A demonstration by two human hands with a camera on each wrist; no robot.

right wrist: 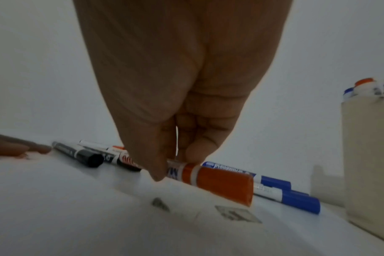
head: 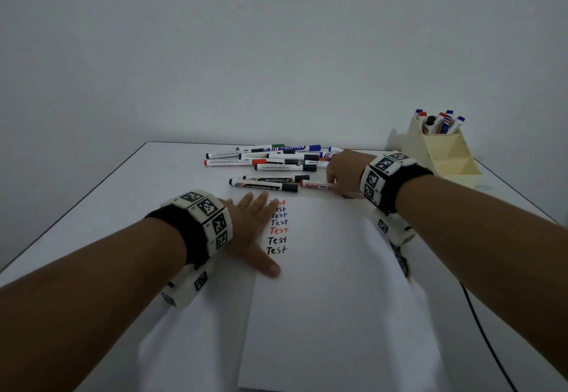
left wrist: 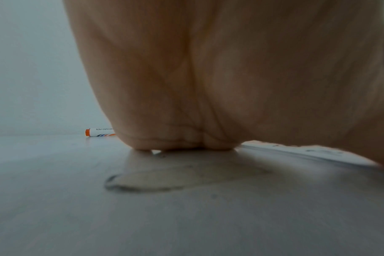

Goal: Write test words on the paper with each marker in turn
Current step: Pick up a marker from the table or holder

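Note:
A white paper [head: 332, 299] lies on the table with several lines of "Test" [head: 278, 225] in red, blue and black. My left hand [head: 255, 225] lies flat with fingers spread on the paper's left edge; its palm [left wrist: 208, 86] fills the left wrist view. My right hand [head: 339, 176] reaches past the paper's top edge, and its thumb and fingers [right wrist: 162, 166] pinch a capped red marker [right wrist: 219, 183] lying on the table, seen as a red-ended marker [head: 315, 185] in the head view.
Several loose markers [head: 270, 161] lie in a pile beyond the paper, two black ones [head: 264, 184] nearest it. A cream pen holder [head: 442, 152] with more markers stands at the back right. A black cable [head: 488, 339] runs along the right table edge.

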